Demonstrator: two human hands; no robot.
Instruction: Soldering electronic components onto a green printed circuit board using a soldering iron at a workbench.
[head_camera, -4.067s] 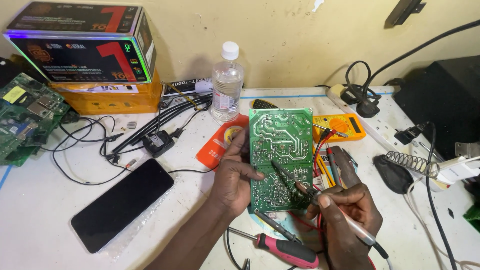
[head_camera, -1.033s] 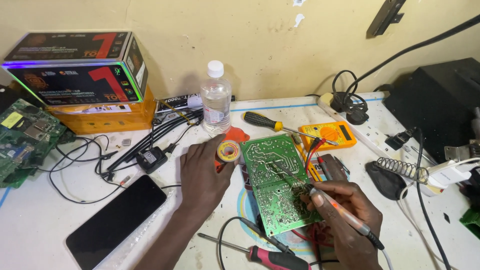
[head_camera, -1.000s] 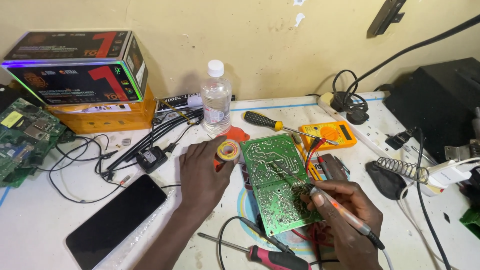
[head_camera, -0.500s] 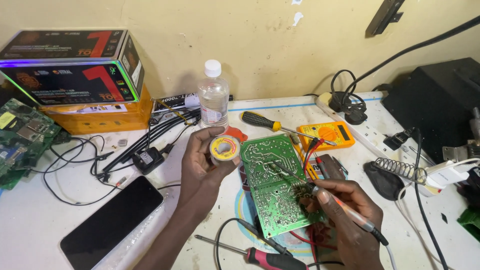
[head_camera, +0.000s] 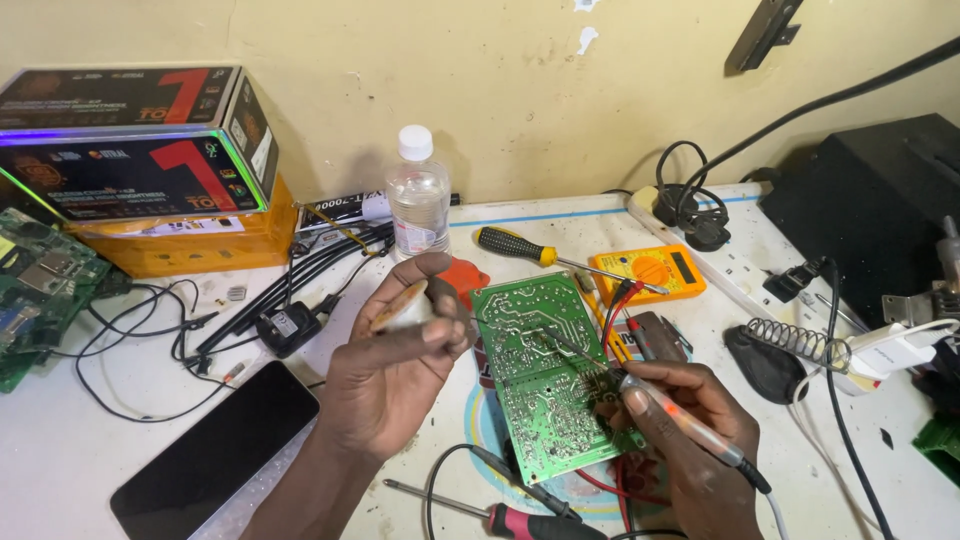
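Observation:
My left hand (head_camera: 395, 375) is raised above the table and grips a small spool of solder wire (head_camera: 400, 305), seen edge-on between thumb and fingers. My right hand (head_camera: 690, 440) holds a soldering iron (head_camera: 660, 405) like a pen, its tip resting on the solder side of a green circuit board (head_camera: 550, 375) that lies on the table between both hands. An orange object (head_camera: 462, 278) peeks out behind the left hand.
A clear plastic bottle (head_camera: 418, 200), a yellow-black screwdriver (head_camera: 525, 247) and an orange multimeter (head_camera: 648, 270) lie behind the board. A phone (head_camera: 215, 450) lies at left, near cables and an adapter (head_camera: 285, 328). Stacked boxes (head_camera: 130, 160), a soldering stand (head_camera: 790, 345), a red-handled screwdriver (head_camera: 525, 520).
My left hand let go of the circuit board, picked up the solder spool from the table and lifted it, turning it on edge. The right hand kept the iron on the board.

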